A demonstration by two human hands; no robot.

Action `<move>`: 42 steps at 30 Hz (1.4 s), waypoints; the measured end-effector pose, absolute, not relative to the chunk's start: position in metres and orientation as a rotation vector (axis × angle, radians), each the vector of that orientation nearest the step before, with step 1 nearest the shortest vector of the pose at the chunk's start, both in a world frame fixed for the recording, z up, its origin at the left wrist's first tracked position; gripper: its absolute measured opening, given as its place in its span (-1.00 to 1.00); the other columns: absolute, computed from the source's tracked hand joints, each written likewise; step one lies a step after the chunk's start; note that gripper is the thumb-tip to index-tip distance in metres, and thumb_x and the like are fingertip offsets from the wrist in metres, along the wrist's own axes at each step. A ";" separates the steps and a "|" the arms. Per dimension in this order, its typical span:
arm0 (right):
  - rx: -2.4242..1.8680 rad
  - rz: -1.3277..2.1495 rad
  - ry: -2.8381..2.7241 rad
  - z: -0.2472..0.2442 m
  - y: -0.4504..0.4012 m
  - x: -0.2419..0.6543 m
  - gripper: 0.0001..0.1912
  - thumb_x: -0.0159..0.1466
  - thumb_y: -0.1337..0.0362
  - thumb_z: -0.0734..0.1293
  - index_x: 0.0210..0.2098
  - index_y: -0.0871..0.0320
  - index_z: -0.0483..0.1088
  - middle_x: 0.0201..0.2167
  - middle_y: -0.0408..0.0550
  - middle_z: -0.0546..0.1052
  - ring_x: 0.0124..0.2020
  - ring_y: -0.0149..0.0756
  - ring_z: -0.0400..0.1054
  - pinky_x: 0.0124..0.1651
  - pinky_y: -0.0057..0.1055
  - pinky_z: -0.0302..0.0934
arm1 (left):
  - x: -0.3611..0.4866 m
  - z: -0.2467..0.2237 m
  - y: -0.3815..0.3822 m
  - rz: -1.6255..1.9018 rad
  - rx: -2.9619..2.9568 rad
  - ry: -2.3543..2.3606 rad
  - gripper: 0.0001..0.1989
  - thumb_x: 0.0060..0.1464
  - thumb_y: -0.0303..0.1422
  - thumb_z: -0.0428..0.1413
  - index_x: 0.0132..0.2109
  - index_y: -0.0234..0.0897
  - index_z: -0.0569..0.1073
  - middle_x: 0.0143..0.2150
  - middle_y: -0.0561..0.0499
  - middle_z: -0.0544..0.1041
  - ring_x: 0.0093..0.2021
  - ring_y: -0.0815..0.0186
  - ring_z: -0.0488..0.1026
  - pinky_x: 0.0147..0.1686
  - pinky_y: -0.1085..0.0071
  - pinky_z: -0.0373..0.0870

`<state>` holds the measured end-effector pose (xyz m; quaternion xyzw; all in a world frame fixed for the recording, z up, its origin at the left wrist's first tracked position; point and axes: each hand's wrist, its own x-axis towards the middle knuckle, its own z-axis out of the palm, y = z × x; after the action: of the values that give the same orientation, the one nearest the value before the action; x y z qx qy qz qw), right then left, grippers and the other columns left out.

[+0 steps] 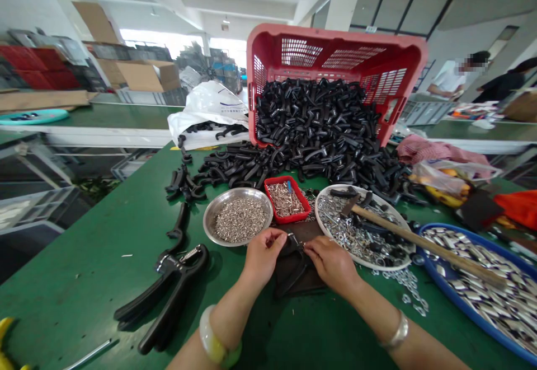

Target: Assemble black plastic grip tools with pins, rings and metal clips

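Observation:
Both hands meet over a dark pad (308, 280) at the table's middle. My left hand (265, 251) pinches a small metal part at the top of a black handle piece (293, 275). On the other side of that piece, my right hand (333, 263) has its fingers closed at its metal fitting. Just beyond are a steel bowl of small metal pieces (240, 219), a red tray of pins (287, 199) and a white tray (409, 263) of rings and black parts, with a hammer (419, 239) across it. Assembled black hand grips (172, 286) lie to the left.
A tipped red crate (335, 37) spills black handles (319, 123) across the table's back. A blue tray (461, 305) of metal pieces stands right, near loose rings (413, 291). A white bag (213, 104) is behind left. People (451, 82) are at the far right.

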<state>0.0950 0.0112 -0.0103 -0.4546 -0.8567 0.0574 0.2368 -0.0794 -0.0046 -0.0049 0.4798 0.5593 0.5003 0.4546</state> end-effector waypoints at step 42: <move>-1.043 0.204 -2.412 -0.034 -0.010 0.123 -0.65 0.19 0.40 0.15 -0.03 0.22 0.29 -0.14 0.11 0.41 -0.12 -0.19 0.28 -0.04 -0.19 0.20 | -0.071 -0.015 0.001 0.636 2.778 1.474 -0.66 0.13 -0.39 -0.07 0.06 -0.12 0.30 -0.30 0.06 0.53 -0.37 0.35 0.39 -0.39 0.44 0.30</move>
<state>0.1226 -0.0101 -0.0344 -0.3830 -0.8860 0.0749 0.2502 -0.0715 0.0007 -0.0146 0.8653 0.4592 0.1982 -0.0336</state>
